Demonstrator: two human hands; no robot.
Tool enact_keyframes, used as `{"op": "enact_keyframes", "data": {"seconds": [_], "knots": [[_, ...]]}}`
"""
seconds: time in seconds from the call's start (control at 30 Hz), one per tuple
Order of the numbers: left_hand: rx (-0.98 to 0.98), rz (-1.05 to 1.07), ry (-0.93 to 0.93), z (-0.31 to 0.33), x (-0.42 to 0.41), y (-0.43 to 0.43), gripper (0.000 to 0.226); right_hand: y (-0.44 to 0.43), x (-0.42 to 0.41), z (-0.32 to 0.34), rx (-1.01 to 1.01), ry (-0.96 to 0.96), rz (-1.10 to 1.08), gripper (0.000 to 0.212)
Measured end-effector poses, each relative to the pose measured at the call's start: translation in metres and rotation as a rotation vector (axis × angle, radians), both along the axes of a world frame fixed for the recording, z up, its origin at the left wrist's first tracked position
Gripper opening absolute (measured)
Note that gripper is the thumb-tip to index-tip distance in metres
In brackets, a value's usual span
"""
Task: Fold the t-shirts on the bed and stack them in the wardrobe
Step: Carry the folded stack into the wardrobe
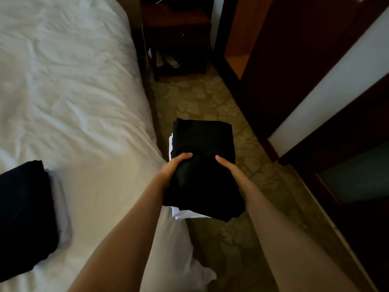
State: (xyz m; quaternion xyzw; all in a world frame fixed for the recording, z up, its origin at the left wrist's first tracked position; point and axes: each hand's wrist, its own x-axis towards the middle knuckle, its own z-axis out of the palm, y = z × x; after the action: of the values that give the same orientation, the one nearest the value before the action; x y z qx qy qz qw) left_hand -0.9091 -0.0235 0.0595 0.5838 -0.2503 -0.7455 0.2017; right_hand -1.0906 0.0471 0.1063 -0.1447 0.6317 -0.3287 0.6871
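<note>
Holding a stack of folded t-shirts [202, 144] out in front of the body, the person has both bare forearms reaching forward from the lower edge of the view. The left grip [175, 165] clasps the stack's left edge, thumb lying across the top and the fingers hidden beneath the cloth. The right grip [228, 167] clasps the right edge the same way, thumb on top and fingers out of sight underneath. Both grips are curled round the stack.

A black t-shirt [202, 182] forms the top of the stack, and a white t-shirt [185, 214] shows below it, peeking out at the near edge and along the left side. How many garments lie between them cannot be told. The stack hangs in the air over the patterned carpet [210, 102], just beside the right edge of the bed [73, 91] and apart from the dark wooden wardrobe [294, 70] on the right.

On the bed's rumpled white cover, at the far left, rests a second pile [23, 218]: dark folded cloth on top of pale cloth whose edge shows along its right side.

Beyond the bed stands a dark nightstand [179, 34], with a pair of pale slippers [168, 60] in its lower space and a thin cable [145, 45] hanging beside it.
</note>
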Motion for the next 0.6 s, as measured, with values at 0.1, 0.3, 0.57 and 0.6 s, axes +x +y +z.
{"op": "enact_keyframes", "data": {"seconds": [0.1, 0.3, 0.57, 0.6], "knots": [[-0.010, -0.043, 0.003, -0.031, -0.023, -0.021, 0.129, -0.001, -0.025, 0.008, -0.001, -0.024, -0.002, 0.027], [-0.068, -0.084, 0.069, 0.029, -0.068, -0.017, 0.085, -0.013, -0.065, 0.024, -0.026, 0.006, 0.012, 0.030], [-0.062, -0.098, 0.064, 0.023, -0.094, -0.063, 0.061, -0.064, -0.094, 0.016, -0.018, 0.012, 0.014, 0.048], [-0.059, -0.096, 0.070, 0.022, -0.096, -0.071, 0.061, -0.072, -0.096, 0.015, -0.012, 0.015, 0.015, 0.050]]}}
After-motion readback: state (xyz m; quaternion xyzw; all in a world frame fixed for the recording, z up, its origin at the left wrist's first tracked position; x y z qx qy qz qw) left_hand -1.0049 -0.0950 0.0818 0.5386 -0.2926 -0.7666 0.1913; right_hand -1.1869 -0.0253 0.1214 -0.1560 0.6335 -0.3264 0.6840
